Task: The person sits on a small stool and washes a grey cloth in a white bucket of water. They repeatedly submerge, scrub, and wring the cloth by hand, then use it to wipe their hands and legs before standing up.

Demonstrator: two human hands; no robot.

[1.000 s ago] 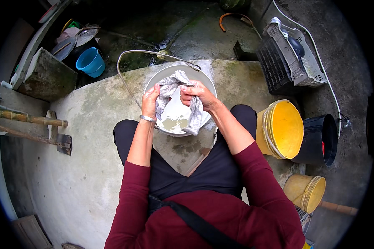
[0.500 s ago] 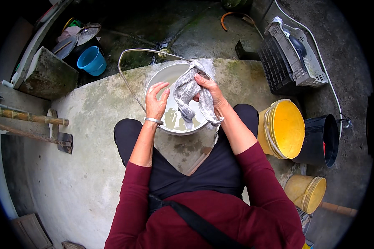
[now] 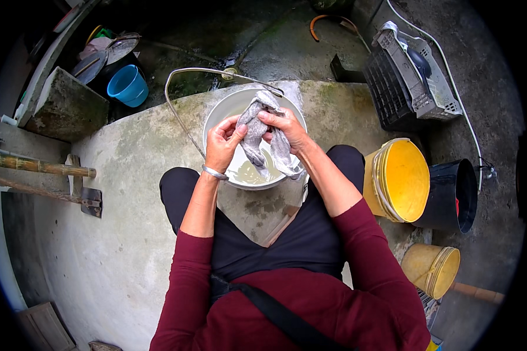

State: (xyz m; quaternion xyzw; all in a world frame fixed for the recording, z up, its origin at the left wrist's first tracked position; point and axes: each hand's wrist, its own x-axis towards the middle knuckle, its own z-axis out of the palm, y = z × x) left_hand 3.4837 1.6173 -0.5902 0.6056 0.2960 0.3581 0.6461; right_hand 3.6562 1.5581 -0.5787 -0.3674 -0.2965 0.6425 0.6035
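Observation:
Over a white bucket with a thin wire handle, both my hands hold a wet, grey knitted cloth with a sock-like shape. My left hand, with a silver bangle at the wrist, pinches the cloth's left edge between thumb and fingers. Gripping its upper right part is my right hand, the thumb on top and the other fingers partly hidden behind the fabric. Loose ends dangle above cloudy water in the bucket, which stands just beyond my knees.
At the right are stacked plastic crates, a yellow bucket, a black bucket and a smaller yellow bucket. A blue bucket stands far left. Long-handled tools lie at the left. Beyond the concrete ledge is a wet, dark floor.
My left hand has moved right and closed on the cloth's edge; it was open and apart before. My right hand and the cloth have shifted slightly left.

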